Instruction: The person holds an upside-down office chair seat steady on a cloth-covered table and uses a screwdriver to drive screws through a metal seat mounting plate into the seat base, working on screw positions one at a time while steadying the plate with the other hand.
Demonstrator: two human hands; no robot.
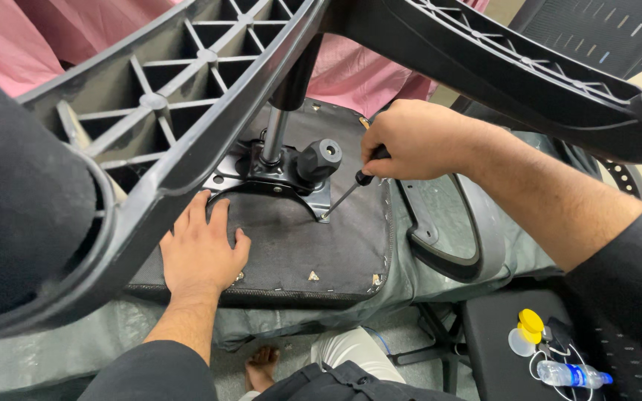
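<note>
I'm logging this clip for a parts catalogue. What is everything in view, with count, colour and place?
chair seat: one, black fabric underside, upturned at centre
metal plate: one, black, bolted on the seat
knob: one, black, on the plate
gas cylinder: one, silver and black, rising from the plate
chair base: one, grey plastic ribbed legs, across the top
armrest: one, grey, right of the seat
screwdriver: one, black handle, tip at the plate's corner
water bottle: one, clear, blue cap, lower right
left hand: flat on the seat
right hand: gripping the screwdriver
</note>
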